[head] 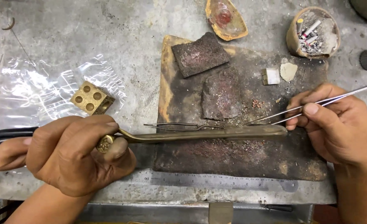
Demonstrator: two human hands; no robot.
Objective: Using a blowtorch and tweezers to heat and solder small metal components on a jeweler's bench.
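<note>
My left hand (69, 155) grips the brass torch (200, 134) by its knobbed valve end, black hoses trailing off to the left. The long torch tube lies level across a charred soldering board (179, 99), its tip near my right hand (337, 124). That hand pinches long steel tweezers (312, 105), whose points reach left to the board near a dark flat block (221, 97). A thin wire piece (179, 125) lies just above the torch tube.
A second dark block (200, 54) sits at the board's top. A brass dapping cube (92, 98) rests on clear plastic film at left. A steel ruler (216, 180) lies along the front edge. A shell-shaped dish (226, 18), an ash-filled cup (314, 31) and small white pieces (271, 76) stand behind.
</note>
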